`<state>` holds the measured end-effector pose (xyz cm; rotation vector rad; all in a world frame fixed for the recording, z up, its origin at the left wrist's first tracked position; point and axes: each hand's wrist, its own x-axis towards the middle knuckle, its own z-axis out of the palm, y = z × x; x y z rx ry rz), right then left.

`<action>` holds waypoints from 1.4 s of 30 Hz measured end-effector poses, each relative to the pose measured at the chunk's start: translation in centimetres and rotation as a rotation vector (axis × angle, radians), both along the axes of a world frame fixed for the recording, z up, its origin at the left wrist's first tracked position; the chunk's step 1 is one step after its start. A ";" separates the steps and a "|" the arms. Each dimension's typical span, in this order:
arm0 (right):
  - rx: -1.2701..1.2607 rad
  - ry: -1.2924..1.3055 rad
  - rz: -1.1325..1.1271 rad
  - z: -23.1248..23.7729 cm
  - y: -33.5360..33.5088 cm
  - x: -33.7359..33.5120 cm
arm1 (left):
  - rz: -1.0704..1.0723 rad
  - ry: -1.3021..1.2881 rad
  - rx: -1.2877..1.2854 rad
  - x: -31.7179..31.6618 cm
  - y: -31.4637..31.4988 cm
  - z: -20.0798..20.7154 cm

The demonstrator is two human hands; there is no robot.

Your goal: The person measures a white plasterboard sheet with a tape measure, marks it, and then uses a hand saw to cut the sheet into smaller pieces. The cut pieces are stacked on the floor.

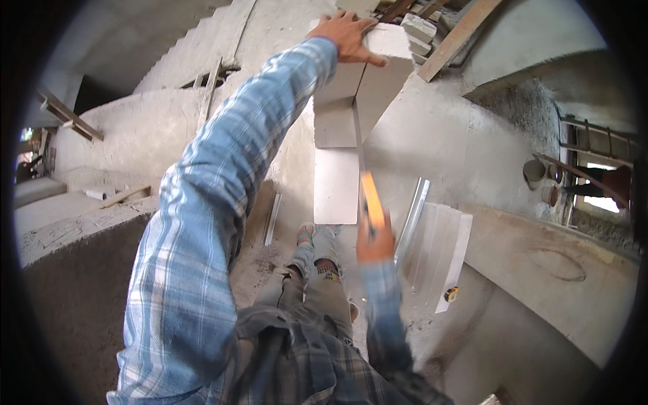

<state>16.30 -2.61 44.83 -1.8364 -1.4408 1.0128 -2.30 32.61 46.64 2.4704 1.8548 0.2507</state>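
Observation:
A large pale block (385, 84) sits in front of me, with a dark straight cut line across its top. My left hand (347, 39) lies on the far part of the block, fingers spread, the thumb pointing right. In my right hand (375, 243) is the orange handle of a handsaw (372, 196), fingers closed around it and blurred. The thin saw blade runs away from me to the block and meets it at the cut line. Nearer to me, below the cut block, another white block (336, 185) shows.
Right of my legs, white slabs (439, 243) lie beside a metal channel (413, 216), with a tape measure (451, 294) close by. A wooden plank (462, 37) and broken blocks (418, 28) are at the back. At far right are buckets (534, 172), a ladder (594, 138) and another person (613, 183).

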 end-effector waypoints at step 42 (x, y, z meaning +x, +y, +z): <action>-0.136 -0.094 -0.022 4.9 3.5 -1.0 | -0.016 -0.076 -0.113 -0.6 5.9 0.9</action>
